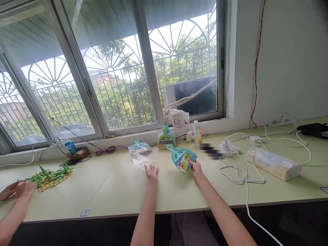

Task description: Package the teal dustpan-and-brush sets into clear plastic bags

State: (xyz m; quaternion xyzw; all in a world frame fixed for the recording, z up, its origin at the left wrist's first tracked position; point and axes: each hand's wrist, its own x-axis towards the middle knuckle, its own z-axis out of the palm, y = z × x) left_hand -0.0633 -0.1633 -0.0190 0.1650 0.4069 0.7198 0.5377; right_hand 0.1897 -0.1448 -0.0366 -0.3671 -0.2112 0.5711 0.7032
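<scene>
My right hand (196, 168) is closed on the edge of a teal mini dustpan (176, 154), lifted just over the table. A small brush (182, 158) with a colourful label is nested in this dustpan, whose handle points up and left. To the left, my left hand (152, 172) has its fingers stretched out at the near edge of a clear plastic bag (140, 161); whether it presses on the film is hard to tell. Just behind that bag lies another teal dustpan set (139, 148) in clear wrapping. A green dustpan set (166, 138) leans upright near the window wall.
At far left a co-worker's hands (22, 188) are beside a pile of green and yellow pieces (51, 177). A bottle (197, 133), white cables (246, 171) and a wooden box with plastic film (274, 164) are on the right. The table's front edge (123, 216) runs before me.
</scene>
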